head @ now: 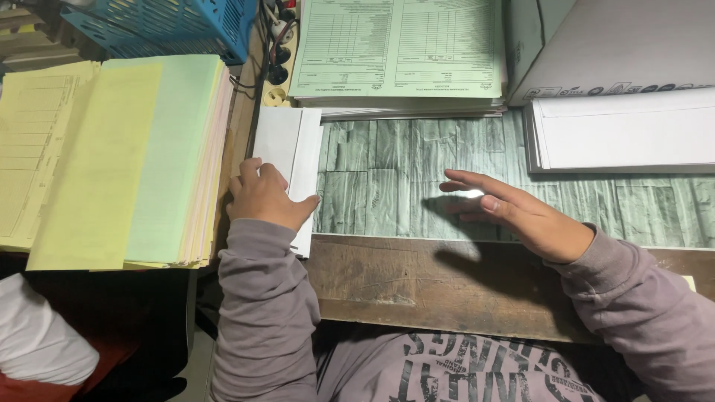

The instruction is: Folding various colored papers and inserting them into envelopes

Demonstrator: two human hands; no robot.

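Coloured paper stack (pixel 112 160), yellow and green, just left of the left hand (pixel 262 197). White envelopes (pixel 292 160) under that hand, pressed flat, fingers curled on top. Right hand (pixel 521 212) open, holding nothing, hovering above the green patterned mat (pixel 387 186). Step, apparently: steadying envelopes; the next move calls for one envelope to be lifted free.

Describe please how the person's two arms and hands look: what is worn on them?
Both arms wear long, loose sleeves of greyish-mauve sweatshirt cloth, the left sleeve and the right sleeve ending in plain cuffs at the wrists. The left hand and the right hand are bare: no gloves, rings or watch show.
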